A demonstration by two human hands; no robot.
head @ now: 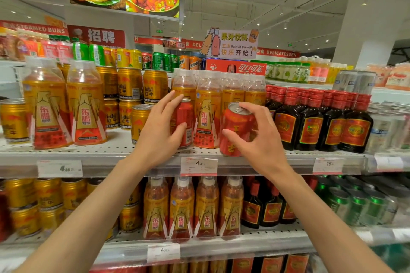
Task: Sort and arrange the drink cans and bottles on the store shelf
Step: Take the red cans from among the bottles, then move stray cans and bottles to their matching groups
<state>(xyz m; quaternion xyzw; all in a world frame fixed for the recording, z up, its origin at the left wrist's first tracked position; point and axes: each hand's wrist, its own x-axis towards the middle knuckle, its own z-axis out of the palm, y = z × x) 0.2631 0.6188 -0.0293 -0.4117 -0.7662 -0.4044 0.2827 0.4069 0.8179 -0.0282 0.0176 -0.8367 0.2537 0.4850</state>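
Cans rigid, slick, probably full | left hand [163, 127] wrapped one red can [185, 122] | right hand [258, 137] pinched tilted can [235, 131] near rim; mid-wall hold safer.

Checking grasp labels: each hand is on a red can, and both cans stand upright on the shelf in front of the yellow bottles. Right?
Not quite. In the head view the left hand holds an upright red can, but the can under the right hand is tilted, its top leaning toward the camera. Both are on the shelf in front of the yellow bottles.

Two bare forearms, no sleeves, slim fingers [175, 99]
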